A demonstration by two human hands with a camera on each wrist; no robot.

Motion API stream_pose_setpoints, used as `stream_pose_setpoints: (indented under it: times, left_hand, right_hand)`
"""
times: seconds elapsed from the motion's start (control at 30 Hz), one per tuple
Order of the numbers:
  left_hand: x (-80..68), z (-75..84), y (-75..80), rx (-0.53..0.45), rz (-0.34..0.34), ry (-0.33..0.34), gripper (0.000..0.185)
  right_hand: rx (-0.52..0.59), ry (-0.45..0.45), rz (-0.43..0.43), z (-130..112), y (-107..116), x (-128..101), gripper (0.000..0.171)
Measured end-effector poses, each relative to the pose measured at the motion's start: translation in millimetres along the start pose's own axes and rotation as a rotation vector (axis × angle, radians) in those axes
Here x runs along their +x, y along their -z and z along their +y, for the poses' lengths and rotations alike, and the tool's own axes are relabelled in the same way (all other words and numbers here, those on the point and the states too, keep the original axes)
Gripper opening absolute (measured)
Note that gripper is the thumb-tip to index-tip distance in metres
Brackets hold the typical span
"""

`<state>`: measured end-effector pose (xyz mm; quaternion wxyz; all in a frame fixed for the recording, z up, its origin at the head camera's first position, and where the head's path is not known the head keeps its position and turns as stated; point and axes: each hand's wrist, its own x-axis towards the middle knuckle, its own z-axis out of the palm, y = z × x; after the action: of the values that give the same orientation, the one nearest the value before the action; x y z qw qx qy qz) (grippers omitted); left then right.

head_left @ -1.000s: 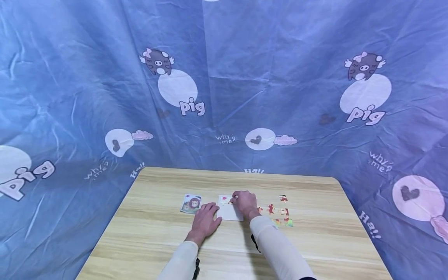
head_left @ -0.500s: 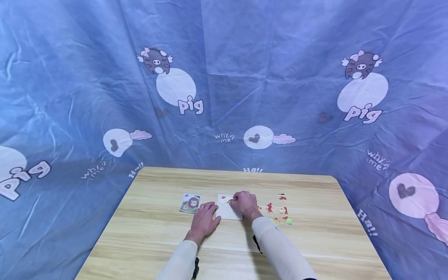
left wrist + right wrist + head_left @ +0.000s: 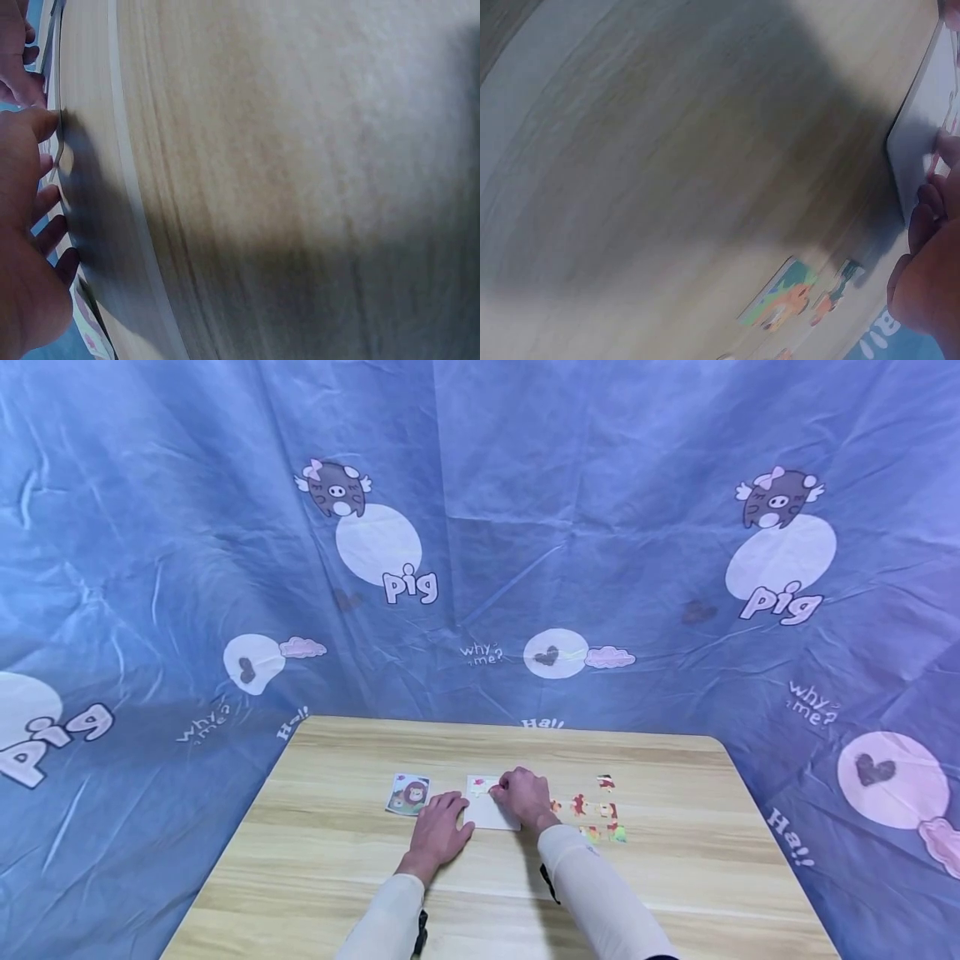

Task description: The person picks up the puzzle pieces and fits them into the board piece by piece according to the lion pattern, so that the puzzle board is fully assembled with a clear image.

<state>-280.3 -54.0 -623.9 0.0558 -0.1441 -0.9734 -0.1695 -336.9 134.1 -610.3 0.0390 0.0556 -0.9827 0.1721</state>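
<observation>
Fingertips of the right hand (image 3: pixel 527 795) curl down onto the far left corner of the white puzzle board (image 3: pixel 489 814), pinching or pressing a small pink-and-red puzzle piece (image 3: pixel 481 784) there; the head view is too distant to tell which. The left hand (image 3: pixel 438 832) lies flat with straight fingers, its tips touching the board's near left edge.

Only the head view shows the whole layout: the board sits near the middle of the wooden table (image 3: pixel 337 877), between both hands, roughly square, its sides running about parallel to the table's edges. It is plain white apart from the coloured piece in its far left corner. The right wrist view shows what the head view cannot: the board's thin edge (image 3: pixel 915 161) lifted slightly off the wood and casting a shadow, with the right fingers (image 3: pixel 928 204) resting on its surface. The left wrist view shows mostly bare wood grain, with the left hand (image 3: pixel 26 247) at the frame's edge and the board's thin rim just beside the thumb.

Loose pieces (image 3: pixel 596 814), red, orange and green, lie scattered just right of the right wrist; two of them (image 3: pixel 799 291) appear close up in the right wrist view. A picture card (image 3: pixel 408 795) showing a brown cartoon animal lies left of the board. Blue fabric (image 3: pixel 480 527) printed with pigs hangs behind the table.
</observation>
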Motion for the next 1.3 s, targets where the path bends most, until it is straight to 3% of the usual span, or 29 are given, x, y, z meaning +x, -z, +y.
stream_pose_setpoints:
  times: [0.33, 0.6, 0.83, 1.07, 1.3]
  left_hand:
    - [-1.7, -1.3, -0.4, -0.005, -0.025, 0.019, 0.042]
    - [-5.9, -1.6, -1.5, -0.008, -0.022, 0.025, 0.041]
    - [-5.7, -2.3, -1.7, -0.01, -0.026, 0.031, 0.041]
    - [2.6, -2.5, -0.7, -0.012, -0.005, 0.025, 0.041]
    - [1.9, -3.1, -3.1, -0.011, 0.008, 0.02, 0.04]
  right_hand:
    - [0.07, -0.011, 0.052, 16, 8, -5, 0.023]
    - [0.048, -0.008, 0.07, 33, 17, -10, 0.024]
    - [-0.004, -0.062, 0.049, 56, 27, -11, 0.025]
    - [-0.075, -0.088, 0.091, 79, 41, -11, 0.025]
    - [-0.08, -0.161, 0.069, 95, 48, -18, 0.03]
